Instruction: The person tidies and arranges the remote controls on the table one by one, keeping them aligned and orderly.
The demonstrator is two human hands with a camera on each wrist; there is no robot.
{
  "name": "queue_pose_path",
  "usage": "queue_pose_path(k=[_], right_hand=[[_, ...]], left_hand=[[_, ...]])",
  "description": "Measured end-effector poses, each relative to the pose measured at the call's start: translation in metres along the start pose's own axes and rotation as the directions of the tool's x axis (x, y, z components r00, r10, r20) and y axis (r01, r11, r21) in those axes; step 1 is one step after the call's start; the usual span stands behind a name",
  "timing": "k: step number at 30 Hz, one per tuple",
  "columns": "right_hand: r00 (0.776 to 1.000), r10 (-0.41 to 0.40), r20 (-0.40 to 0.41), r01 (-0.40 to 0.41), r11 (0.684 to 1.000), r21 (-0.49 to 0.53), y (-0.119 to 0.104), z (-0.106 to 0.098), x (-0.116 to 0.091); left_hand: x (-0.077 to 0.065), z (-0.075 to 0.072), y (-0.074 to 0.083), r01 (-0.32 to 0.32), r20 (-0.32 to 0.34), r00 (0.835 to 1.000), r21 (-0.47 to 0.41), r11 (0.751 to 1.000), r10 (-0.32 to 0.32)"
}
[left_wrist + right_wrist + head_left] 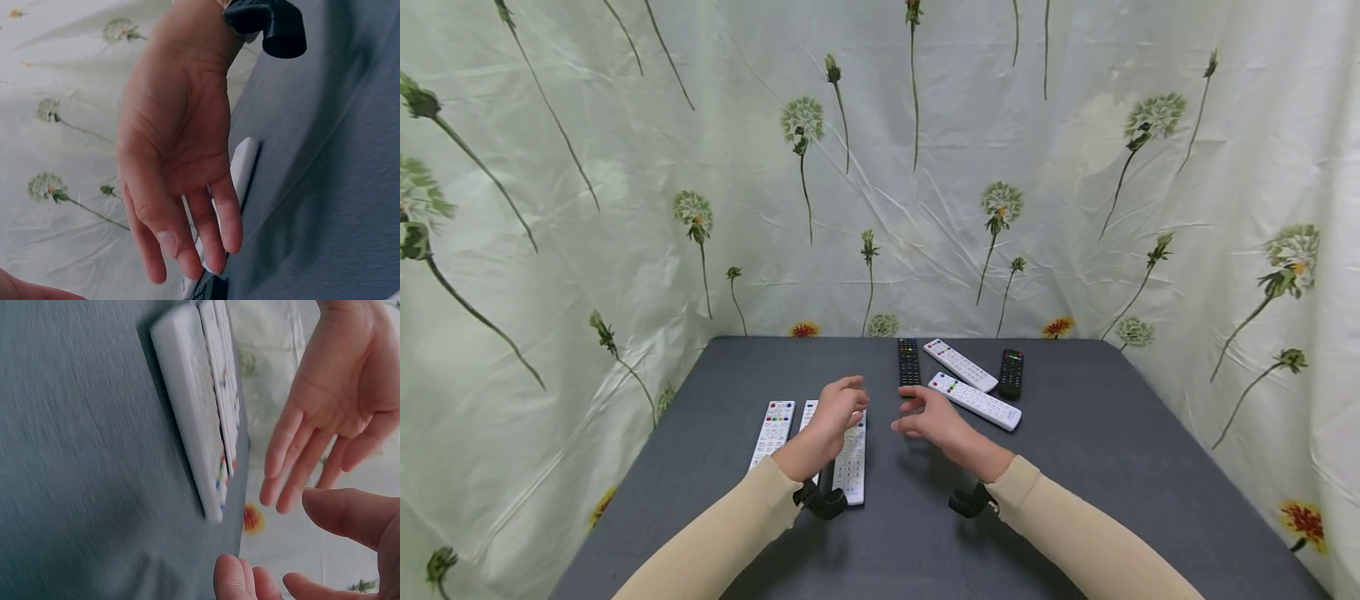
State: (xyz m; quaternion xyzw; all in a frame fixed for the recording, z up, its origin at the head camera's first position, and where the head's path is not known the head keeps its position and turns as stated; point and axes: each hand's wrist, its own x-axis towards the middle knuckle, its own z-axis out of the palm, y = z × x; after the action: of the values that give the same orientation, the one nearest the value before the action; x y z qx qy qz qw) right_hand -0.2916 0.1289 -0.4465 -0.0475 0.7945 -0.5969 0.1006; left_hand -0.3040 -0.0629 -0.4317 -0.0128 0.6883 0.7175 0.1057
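My left hand [831, 421] hovers above a row of white remote controls with its fingers loosely bent and nothing in them. Under it, the rightmost white remote [850, 471] lies partly covered, the middle white remote [808, 410] shows mostly its top end, and the left white remote [772, 432] is clearer. My right hand [943, 427] is held over the table to the right, fingers relaxed and holding nothing, just in front of a slanted white remote [976, 402]. In the right wrist view, the left hand [337, 387] faces the right hand's thumb [350, 515], a gap between them.
Behind the right hand lie a black remote [908, 362], another slanted white remote [961, 365] and a shorter black remote [1011, 372]. All rest on a dark grey table [1075, 467]. A white curtain with dandelion prints [737, 167] hangs around the table's back and sides.
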Motion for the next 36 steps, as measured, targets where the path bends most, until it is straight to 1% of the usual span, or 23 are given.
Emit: queue_pose_path(k=[6,11,14,18,21,24,28,32,34,36], right_hand=[[0.996,0.017,-0.09,-0.018,1.0,-0.004,-0.003,-0.019,0.019],[0.986,0.058,-0.156,-0.059,0.998,0.0,0.0,-0.029,0.036],[0.98,0.071,-0.184,-0.075,0.997,-0.017,0.003,-0.032,0.044],[0.971,0.081,-0.226,-0.1,0.992,-0.074,0.006,-0.035,0.054],[0.965,0.088,-0.248,-0.118,0.987,-0.108,0.009,-0.036,0.059],[0.962,0.093,-0.256,-0.124,0.987,-0.105,0.015,-0.036,0.064],[0.961,0.075,-0.265,-0.112,0.986,-0.128,0.023,-0.036,0.07],[0.961,0.0,-0.278,-0.068,0.969,-0.236,0.029,-0.036,0.077],[0.958,-0.035,-0.286,-0.051,0.956,-0.289,0.033,-0.035,0.081],[0.953,-0.053,-0.297,-0.048,0.946,-0.321,0.036,-0.034,0.085]], left_hand=[[0.028,0.008,0.001,0.049,0.004,0.999,-0.041,0.998,-0.049],[0.047,0.013,0.002,0.09,0.005,0.996,-0.064,0.994,-0.09],[0.057,0.019,0.0,0.091,0.018,0.996,-0.055,0.994,-0.09],[0.071,0.029,-0.003,0.084,0.027,0.996,-0.003,0.996,-0.084],[0.079,0.035,-0.006,0.095,0.031,0.995,0.021,0.995,-0.096],[0.086,0.039,-0.011,0.115,0.034,0.993,0.029,0.993,-0.116],[0.093,0.041,-0.016,0.151,0.025,0.988,0.017,0.988,-0.151],[0.099,0.043,-0.016,0.16,-0.002,0.987,0.007,0.987,-0.16],[0.103,0.044,-0.016,0.159,-0.013,0.987,0.013,0.987,-0.159],[0.106,0.047,-0.017,0.163,-0.019,0.987,0.029,0.986,-0.163]])
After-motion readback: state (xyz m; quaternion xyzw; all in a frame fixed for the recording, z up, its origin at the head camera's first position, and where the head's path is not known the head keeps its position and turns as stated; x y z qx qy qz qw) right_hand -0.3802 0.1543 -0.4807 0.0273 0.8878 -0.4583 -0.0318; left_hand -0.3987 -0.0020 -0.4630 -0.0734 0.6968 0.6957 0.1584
